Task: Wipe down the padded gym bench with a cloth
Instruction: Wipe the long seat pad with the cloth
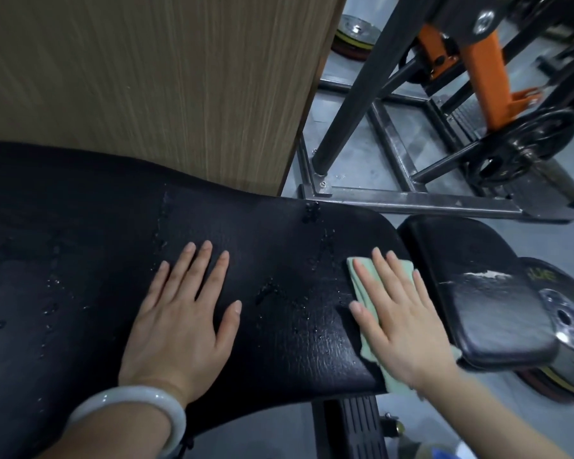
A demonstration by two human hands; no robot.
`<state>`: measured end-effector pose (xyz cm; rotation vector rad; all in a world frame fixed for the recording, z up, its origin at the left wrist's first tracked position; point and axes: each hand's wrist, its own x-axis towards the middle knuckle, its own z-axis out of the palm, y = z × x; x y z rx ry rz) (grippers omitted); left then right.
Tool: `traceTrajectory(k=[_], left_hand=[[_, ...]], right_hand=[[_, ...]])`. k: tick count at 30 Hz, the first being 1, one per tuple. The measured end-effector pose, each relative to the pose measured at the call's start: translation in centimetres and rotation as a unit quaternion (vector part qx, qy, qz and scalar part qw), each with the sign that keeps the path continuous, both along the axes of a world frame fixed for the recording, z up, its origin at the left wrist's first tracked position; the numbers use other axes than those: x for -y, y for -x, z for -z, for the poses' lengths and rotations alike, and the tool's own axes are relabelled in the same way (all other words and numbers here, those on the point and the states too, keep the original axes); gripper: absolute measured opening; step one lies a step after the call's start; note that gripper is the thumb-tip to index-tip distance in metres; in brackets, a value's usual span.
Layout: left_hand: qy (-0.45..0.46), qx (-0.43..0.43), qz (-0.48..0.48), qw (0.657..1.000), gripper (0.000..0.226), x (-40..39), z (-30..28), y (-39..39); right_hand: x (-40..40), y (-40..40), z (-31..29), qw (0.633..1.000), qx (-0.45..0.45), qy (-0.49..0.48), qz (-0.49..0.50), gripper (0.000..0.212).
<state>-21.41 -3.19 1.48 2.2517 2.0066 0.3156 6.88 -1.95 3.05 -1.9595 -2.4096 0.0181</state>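
The black padded gym bench runs across the view from left to right, its surface dotted with water droplets. My left hand lies flat on the pad near the middle, fingers spread, holding nothing. My right hand presses flat on a pale green cloth at the right end of the long pad. The cloth hangs over the pad's near edge below my wrist. A smaller black seat pad sits just right of the cloth, with a worn pale streak on it.
A wood-grain panel stands right behind the bench. A steel rack frame with orange parts and a black weight plate fills the floor at the back right. Another weight plate lies under the seat pad. A white bangle circles my left wrist.
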Motion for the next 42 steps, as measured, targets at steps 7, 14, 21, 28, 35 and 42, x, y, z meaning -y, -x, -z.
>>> traceTrajectory(k=[7,14,21,28,35,42], left_hand=[[-0.005,0.0,0.0,1.0,0.062,0.0,0.0,0.0],[-0.007,0.002,0.004,1.0,0.061,0.0,0.0,0.0],[-0.002,-0.003,0.001,1.0,0.06,0.0,-0.1,-0.1],[-0.004,0.001,0.002,1.0,0.061,0.0,0.0,0.0],[-0.006,-0.003,0.003,1.0,0.061,0.0,0.0,0.0],[-0.005,-0.005,0.003,1.0,0.061,0.0,0.1,0.0]], right_hand=[[-8.8,1.3,-0.6,0.997,0.007,0.05,0.063,0.068],[-8.3,2.0,-0.8,0.996,0.011,0.051,0.079,0.072],[2.1,1.3,0.1,0.999,-0.028,-0.009,0.025,0.054],[-0.8,0.2,-0.2,0.999,-0.051,0.011,0.009,0.055],[-9.2,0.1,-0.6,0.997,-0.044,0.038,0.052,0.065],[-7.6,0.7,-0.4,0.996,-0.011,0.035,0.084,0.075]])
